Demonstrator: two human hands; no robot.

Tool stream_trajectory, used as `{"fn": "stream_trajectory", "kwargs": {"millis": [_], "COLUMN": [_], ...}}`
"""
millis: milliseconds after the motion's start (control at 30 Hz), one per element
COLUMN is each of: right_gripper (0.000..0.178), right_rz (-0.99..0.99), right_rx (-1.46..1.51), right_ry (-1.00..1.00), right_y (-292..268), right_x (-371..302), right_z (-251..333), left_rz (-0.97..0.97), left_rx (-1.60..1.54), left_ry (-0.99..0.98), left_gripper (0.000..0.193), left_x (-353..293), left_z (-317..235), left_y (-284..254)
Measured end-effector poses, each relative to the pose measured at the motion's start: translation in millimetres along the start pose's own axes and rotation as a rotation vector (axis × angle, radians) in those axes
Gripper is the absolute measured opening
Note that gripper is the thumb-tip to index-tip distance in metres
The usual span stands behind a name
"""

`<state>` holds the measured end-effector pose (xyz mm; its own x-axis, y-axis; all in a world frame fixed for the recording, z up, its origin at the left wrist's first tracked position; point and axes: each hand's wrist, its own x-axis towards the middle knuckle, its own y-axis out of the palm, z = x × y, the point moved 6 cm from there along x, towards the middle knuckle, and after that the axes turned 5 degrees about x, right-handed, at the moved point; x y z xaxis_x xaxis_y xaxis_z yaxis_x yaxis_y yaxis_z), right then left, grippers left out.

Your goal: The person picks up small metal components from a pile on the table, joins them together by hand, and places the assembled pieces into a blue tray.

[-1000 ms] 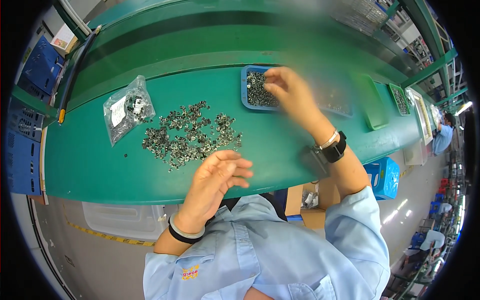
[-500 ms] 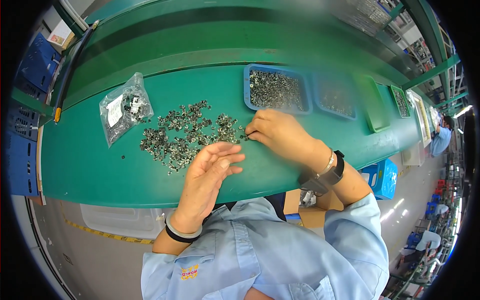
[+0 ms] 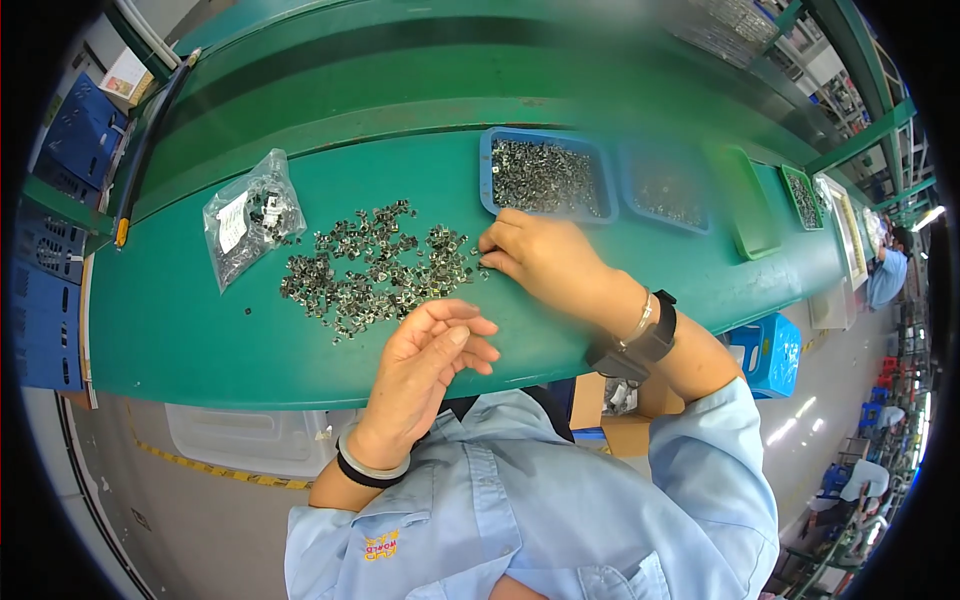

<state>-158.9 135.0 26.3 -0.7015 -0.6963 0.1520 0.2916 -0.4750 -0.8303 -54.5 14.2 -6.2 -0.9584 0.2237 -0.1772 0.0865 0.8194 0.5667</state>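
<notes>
- right hand (image 3: 550,262) is palm-down, thumb and first finger nearly meeting at the right edge of the pile of metal bits (image 3: 378,272); can't tell if there's a bit pinched between them, way too small to see
- left hand (image 3: 425,360) is relaxed, fingers loosely curled and thumb lying over toward them; no bit visible in its grip; it sits at the near side of the pile, overlapping it a little from this angle
- the relation that matters: the pile lies left of the right fingertips and just beyond the left hand; it's a ragged spread, no clear long axis; right fingertips look nearest its right edge, left hand nearest its front
- blue tray (image 3: 486,175) full of similar bits sits just past the right hand, away from the body; a second blue tray (image 3: 625,180), kinda blurry, is beside it
- clear bag (image 3: 240,250) with more bits lies left of the pile; all on the green table (image 3: 200,350)
</notes>
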Motion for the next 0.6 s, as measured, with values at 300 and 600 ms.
{"fn": "stream_trajectory", "kwargs": {"millis": [300,600], "right_gripper": [0.014,0.024], "right_rz": [-0.155,-0.203], "right_rx": [0.224,0.418], "right_ry": [-0.059,-0.116], "right_y": [-14.7,-16.3], "right_x": [-19.2,-37.2], "right_z": [11.8,41.8], "left_rz": [0.035,0.046], "left_rx": [-0.049,-0.038], "left_ry": [-0.030,-0.009], "left_gripper": [0.022,0.024], "left_x": [5.4,11.1], "left_z": [2.6,3.2], "left_y": [0.9,13.6]}}
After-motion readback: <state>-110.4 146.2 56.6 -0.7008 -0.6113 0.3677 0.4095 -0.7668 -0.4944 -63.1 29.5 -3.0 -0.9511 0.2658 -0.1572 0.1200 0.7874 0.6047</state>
